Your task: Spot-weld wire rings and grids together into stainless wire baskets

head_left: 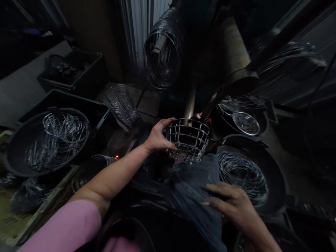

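Note:
My left hand [160, 136] grips the left side of a round wire basket [189, 140], thumb on the near wall and fingers at the rim. The basket's open mouth faces up, and its far side sits by the tip of a metal rod [191, 105]. My right hand [228, 197] hovers or rests over the dark blue cloth [196, 182] on my leg; its thumb and fingers are apart, with nothing seen between them. Just beyond that hand, a dark basin holds several thin wire rings [243, 176].
At left, a black tub [10, 154] contains tangled wire pieces. Stacked wire mesh cones [120, 103] stand ahead. Wire hoops [162, 59] hang on a bar at the back. A thick metal cylinder [236, 49] juts down at right, near another basin with a small round strainer-like piece [246, 123].

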Demonstrator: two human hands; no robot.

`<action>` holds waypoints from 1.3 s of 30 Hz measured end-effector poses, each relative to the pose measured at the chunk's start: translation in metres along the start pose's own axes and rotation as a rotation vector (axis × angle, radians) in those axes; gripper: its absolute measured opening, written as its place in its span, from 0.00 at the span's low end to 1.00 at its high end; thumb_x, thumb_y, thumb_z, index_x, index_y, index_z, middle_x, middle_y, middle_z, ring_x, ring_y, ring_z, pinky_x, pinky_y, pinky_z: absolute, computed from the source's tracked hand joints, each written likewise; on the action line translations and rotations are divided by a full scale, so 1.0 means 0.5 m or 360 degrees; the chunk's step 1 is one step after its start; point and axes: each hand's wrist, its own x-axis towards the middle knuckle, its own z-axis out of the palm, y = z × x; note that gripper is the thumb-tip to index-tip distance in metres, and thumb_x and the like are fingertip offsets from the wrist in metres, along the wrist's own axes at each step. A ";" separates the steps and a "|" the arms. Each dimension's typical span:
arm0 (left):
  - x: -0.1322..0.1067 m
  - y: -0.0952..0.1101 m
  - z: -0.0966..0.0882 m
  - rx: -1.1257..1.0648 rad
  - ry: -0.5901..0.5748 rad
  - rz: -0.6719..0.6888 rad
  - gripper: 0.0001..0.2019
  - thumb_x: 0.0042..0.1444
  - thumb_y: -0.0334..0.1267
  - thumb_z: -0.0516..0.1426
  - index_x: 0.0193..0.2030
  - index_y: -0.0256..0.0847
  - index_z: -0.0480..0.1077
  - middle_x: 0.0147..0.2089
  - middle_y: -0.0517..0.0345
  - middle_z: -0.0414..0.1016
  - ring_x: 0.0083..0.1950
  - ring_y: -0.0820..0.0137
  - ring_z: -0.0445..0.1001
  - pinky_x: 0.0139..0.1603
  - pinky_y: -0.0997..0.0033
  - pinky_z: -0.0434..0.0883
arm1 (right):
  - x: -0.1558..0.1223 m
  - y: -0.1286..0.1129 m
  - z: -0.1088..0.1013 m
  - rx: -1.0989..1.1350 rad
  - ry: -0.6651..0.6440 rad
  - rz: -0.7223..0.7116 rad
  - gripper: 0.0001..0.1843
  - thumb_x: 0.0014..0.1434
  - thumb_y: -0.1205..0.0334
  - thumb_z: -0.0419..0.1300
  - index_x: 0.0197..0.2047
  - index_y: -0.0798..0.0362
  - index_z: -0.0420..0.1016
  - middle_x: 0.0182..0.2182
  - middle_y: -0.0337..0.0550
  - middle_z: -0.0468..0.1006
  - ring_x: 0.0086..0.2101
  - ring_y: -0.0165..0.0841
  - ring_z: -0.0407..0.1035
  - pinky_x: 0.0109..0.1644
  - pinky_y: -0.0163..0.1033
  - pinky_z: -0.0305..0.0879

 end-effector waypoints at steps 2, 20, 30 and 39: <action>-0.036 0.039 0.002 0.0414 -0.0070 0.0135 0.48 0.23 0.35 0.72 0.59 0.40 0.68 0.59 0.46 0.65 0.59 0.55 0.68 0.63 0.54 0.66 | 0.031 -0.052 -0.003 0.0055 -0.0106 -0.0221 0.08 0.45 0.56 0.71 0.31 0.47 0.85 0.25 0.41 0.80 0.25 0.36 0.74 0.29 0.35 0.71; -0.059 0.068 0.031 0.0879 -0.0112 0.0306 0.43 0.31 0.38 0.66 0.61 0.40 0.65 0.55 0.48 0.67 0.56 0.57 0.70 0.61 0.55 0.67 | 0.108 -0.093 0.060 -0.1676 0.0013 -0.0772 0.22 0.57 0.72 0.57 0.55 0.58 0.74 0.44 0.50 0.80 0.42 0.43 0.73 0.49 0.46 0.69; -0.030 0.060 0.035 0.0613 -0.0060 0.0199 0.44 0.29 0.33 0.66 0.61 0.42 0.65 0.57 0.49 0.65 0.57 0.58 0.70 0.60 0.58 0.69 | 0.155 -0.056 0.035 -0.1147 0.0359 -0.1163 0.14 0.64 0.71 0.53 0.46 0.54 0.79 0.37 0.46 0.81 0.35 0.36 0.75 0.42 0.41 0.72; 0.021 0.053 0.035 0.0561 0.0039 0.0189 0.46 0.26 0.34 0.68 0.60 0.38 0.66 0.57 0.48 0.66 0.57 0.58 0.70 0.63 0.58 0.67 | 0.215 -0.072 0.001 -0.1126 0.0354 -0.1320 0.14 0.62 0.71 0.54 0.44 0.57 0.81 0.35 0.48 0.82 0.33 0.38 0.75 0.37 0.42 0.72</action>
